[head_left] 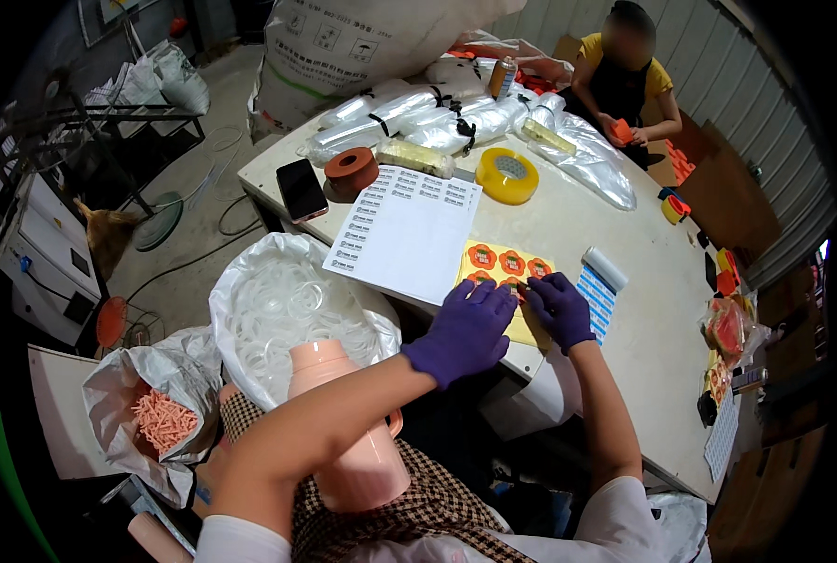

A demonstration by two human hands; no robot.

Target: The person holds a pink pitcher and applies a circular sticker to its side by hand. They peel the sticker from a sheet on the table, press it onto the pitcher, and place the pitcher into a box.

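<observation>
Both my hands wear purple gloves and work at a yellow sheet of orange flower-shaped stickers on the near edge of the table. My left hand lies on the sheet's left part with its fingers stretched out, pressing it down. At the sheet's right side my right hand is bent, its thumb and fingertips pinched at the edge of a sticker; the fingertips partly cover it. A pink plastic bottle leans on my lap under my left forearm, which hides its middle.
A white label sheet, brown tape roll, yellow tape roll, phone and blue label roll lie on the table. Bags of clear rings and pink pieces stand left. A person sits opposite, holding an orange item.
</observation>
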